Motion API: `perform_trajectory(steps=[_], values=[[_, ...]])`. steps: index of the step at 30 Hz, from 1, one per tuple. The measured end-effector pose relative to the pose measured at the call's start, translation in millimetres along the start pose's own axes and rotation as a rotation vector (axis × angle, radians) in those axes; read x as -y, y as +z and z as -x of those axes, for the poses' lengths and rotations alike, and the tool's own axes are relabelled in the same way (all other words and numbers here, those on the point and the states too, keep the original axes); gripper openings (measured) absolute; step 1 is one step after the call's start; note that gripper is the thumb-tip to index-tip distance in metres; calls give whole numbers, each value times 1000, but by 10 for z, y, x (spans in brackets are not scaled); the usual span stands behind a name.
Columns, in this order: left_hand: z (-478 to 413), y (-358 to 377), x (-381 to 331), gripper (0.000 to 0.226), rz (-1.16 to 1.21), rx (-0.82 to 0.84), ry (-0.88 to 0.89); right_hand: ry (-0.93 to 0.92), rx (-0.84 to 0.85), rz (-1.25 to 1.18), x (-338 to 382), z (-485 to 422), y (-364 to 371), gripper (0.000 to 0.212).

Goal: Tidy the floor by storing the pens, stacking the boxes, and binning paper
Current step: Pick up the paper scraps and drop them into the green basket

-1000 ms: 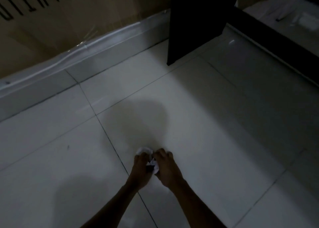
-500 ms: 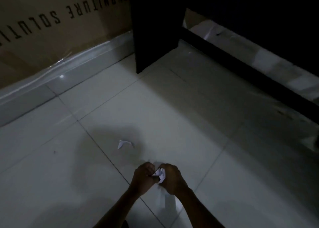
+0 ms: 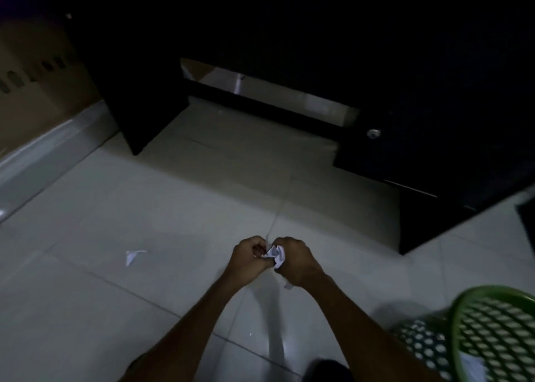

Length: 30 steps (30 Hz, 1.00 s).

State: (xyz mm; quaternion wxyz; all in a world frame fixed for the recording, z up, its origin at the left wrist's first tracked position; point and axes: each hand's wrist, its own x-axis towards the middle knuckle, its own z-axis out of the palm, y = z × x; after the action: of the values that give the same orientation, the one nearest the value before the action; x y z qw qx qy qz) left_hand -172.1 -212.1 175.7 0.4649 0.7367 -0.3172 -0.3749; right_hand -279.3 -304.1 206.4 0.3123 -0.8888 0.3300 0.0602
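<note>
Both my hands are held together above the pale tiled floor. A crumpled wad of white paper [image 3: 276, 255] shows between them. My left hand [image 3: 249, 256] is closed against its left side, and my right hand [image 3: 293, 261] is closed around it, with a strip of paper hanging below the palm. A small torn white scrap of paper [image 3: 133, 255] lies on the tiles to the left of my hands. A green mesh basket [image 3: 463, 303] stands at the lower right, with a bit of white paper inside.
A dark desk [image 3: 139, 115] with a black crossbar stands ahead, and its drawer unit [image 3: 419, 202] is at the right. A cardboard box [image 3: 34, 86] leans against the left wall above a grey skirting board [image 3: 49, 150]. The room is dim.
The view has swung right, bringing the green basket into sight. My hands lifted the paper off the floor and kept crumpling it. A small scrap stayed behind on the tiles.
</note>
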Motion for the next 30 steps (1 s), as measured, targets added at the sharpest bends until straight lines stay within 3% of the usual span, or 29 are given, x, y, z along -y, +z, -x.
perform_trajectory(steps=[2, 4, 14, 16, 20, 23, 24, 27, 30], values=[[24, 304, -275, 20, -14, 75, 46, 55, -54, 11, -208, 270, -265, 40], [58, 668, -597, 24, -28, 147, 109, 115, -111, 30, -453, 582, -574, 47], [481, 2600, -1797, 22, -58, 513, 313, 353, -498, 39, -1781, 2275, -1572, 23], [612, 2935, -1908, 20, -75, 611, 313, 403, -518, 24, -2013, 2594, -1634, 16], [805, 3370, -1920, 41, -183, 755, 321, 498, -502, 0, -2296, 3041, -1544, 11], [857, 3580, -1849, 15, -278, 873, 328, 566, -482, -62, -2483, 3276, -1412, 9], [863, 3616, -1827, 12, -297, 904, 326, 597, -447, -74, -2520, 3342, -1389, 19], [828, 3649, -1758, 23, -386, 925, 333, 715, -354, -115, -2595, 3466, -1324, 76], [819, 3656, -1733, 32, -459, 899, 359, 724, -343, -130, -2646, 3511, -1251, 90]])
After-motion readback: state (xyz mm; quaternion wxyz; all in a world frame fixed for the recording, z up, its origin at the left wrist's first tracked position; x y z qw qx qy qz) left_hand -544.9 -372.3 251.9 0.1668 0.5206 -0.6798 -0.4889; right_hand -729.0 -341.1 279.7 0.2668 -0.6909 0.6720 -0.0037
